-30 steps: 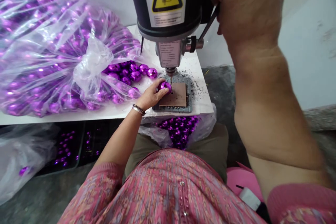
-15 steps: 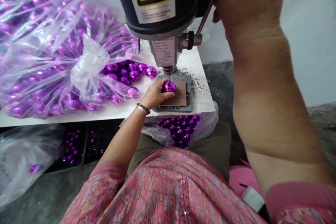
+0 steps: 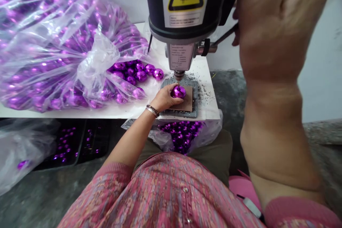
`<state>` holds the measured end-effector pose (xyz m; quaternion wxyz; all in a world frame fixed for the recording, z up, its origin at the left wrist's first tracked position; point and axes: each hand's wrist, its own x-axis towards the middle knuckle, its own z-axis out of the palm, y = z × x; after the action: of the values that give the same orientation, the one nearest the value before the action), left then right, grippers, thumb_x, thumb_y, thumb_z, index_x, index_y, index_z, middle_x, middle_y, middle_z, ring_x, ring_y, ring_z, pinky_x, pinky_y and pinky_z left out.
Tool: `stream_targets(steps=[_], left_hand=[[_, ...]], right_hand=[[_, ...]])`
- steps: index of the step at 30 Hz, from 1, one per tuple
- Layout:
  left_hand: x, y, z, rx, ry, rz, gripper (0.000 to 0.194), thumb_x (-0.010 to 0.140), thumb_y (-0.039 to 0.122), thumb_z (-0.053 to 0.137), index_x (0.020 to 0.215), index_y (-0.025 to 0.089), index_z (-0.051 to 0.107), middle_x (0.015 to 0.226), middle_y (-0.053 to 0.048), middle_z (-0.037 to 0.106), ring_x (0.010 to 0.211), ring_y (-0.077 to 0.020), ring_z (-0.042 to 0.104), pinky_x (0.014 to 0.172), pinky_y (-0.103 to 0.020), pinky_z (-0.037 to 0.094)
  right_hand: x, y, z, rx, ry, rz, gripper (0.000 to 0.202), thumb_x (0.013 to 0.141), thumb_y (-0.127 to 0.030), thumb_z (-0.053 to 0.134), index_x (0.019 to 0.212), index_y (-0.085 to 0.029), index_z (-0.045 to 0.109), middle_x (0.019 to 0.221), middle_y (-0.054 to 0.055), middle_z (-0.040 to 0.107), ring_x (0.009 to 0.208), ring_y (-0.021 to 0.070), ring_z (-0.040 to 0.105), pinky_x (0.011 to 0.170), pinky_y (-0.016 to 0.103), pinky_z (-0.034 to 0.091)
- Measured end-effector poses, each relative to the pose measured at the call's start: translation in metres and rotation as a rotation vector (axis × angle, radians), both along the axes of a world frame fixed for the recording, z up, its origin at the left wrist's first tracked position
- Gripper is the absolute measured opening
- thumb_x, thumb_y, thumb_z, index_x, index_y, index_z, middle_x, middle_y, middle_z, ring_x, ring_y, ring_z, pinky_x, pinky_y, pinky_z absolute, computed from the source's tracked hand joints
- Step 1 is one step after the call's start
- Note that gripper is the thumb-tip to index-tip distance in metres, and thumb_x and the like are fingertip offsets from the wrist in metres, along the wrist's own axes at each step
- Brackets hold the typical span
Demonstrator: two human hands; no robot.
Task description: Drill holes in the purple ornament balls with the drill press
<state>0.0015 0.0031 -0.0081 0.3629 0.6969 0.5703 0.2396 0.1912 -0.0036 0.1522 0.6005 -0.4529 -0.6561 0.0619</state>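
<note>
A shiny purple faceted ball (image 3: 179,92) is pinched between the thumb and fingers of my left hand (image 3: 166,98). It rests on a brown board (image 3: 186,105) over the grey base (image 3: 194,112) of a drill press (image 3: 184,30). The thin drill bit (image 3: 179,82) comes down to the top of the ball; whether it has entered I cannot tell. My right hand (image 3: 278,25), large and close to the camera, is wrapped round the feed lever (image 3: 226,38) at the machine's right side. Its fingertips are mostly hidden.
A big clear plastic bag (image 3: 53,53) of purple balls fills the left of the white table (image 3: 117,113). Several loose balls (image 3: 141,75) lie by its mouth. Dark shavings (image 3: 204,94) are scattered right of the base. An open bag of balls (image 3: 183,135) hangs below the table edge.
The view has shifted, so the drill press appears farther right. My right hand has swung outward with the lever, and the bit now meets the ball's top. My left hand keeps holding the ball.
</note>
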Motion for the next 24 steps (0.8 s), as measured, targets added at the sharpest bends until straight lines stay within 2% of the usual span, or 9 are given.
stream_targets(steps=[3,7,10,14,19,24], left_hand=[[0.001,-0.001,-0.002,0.013,-0.004,0.002,0.073,0.068,0.022,0.083,0.137,0.013,0.063,0.127,-0.009,0.073,0.115,-0.0254,0.067,0.106,-0.038,0.051],[0.000,-0.001,-0.004,0.034,0.011,-0.006,0.072,0.069,0.023,0.082,0.137,0.012,0.063,0.127,-0.011,0.072,0.115,-0.0260,0.067,0.105,-0.038,0.051],[0.000,-0.001,-0.005,0.046,0.009,-0.018,0.069,0.069,0.023,0.082,0.135,0.014,0.064,0.124,-0.009,0.073,0.113,-0.0256,0.067,0.104,-0.038,0.051],[0.000,-0.002,-0.005,0.044,-0.012,-0.046,0.061,0.069,0.025,0.081,0.128,0.014,0.067,0.114,-0.005,0.075,0.105,-0.0238,0.068,0.098,-0.035,0.053],[-0.001,-0.003,-0.002,0.004,-0.046,-0.040,0.068,0.071,0.024,0.081,0.135,0.012,0.063,0.124,-0.008,0.073,0.113,-0.0251,0.067,0.104,-0.037,0.051],[-0.002,-0.002,-0.007,0.018,-0.054,-0.042,0.069,0.071,0.022,0.082,0.136,0.013,0.063,0.131,-0.009,0.071,0.120,-0.0257,0.065,0.111,-0.038,0.047]], right_hand=[[-0.003,-0.021,-0.012,-0.005,-0.063,-0.064,0.018,0.084,-0.021,0.044,0.073,-0.018,0.030,0.066,-0.003,0.033,0.062,0.0030,0.026,0.074,0.022,0.035],[-0.004,-0.038,-0.027,-0.022,-0.101,-0.113,0.012,0.077,-0.020,0.046,0.072,-0.018,0.035,0.066,-0.002,0.033,0.062,0.0036,0.028,0.068,0.022,0.034],[-0.001,-0.044,-0.042,-0.015,-0.133,-0.101,0.010,0.083,-0.022,0.045,0.074,-0.017,0.047,0.068,-0.002,0.042,0.064,0.0037,0.037,0.067,0.022,0.036],[0.001,-0.047,-0.062,0.019,-0.155,-0.067,0.023,0.090,-0.027,0.045,0.080,-0.017,0.062,0.076,-0.001,0.058,0.070,0.0045,0.049,0.069,0.023,0.041],[0.000,-0.042,-0.086,0.136,-0.137,-0.111,0.026,0.094,-0.032,0.043,0.083,-0.019,0.063,0.076,0.000,0.059,0.070,0.0061,0.054,0.070,0.024,0.047],[-0.001,-0.035,-0.106,0.201,-0.109,-0.155,0.025,0.096,-0.035,0.042,0.090,-0.023,0.063,0.081,0.001,0.062,0.077,0.0102,0.059,0.075,0.028,0.050]])
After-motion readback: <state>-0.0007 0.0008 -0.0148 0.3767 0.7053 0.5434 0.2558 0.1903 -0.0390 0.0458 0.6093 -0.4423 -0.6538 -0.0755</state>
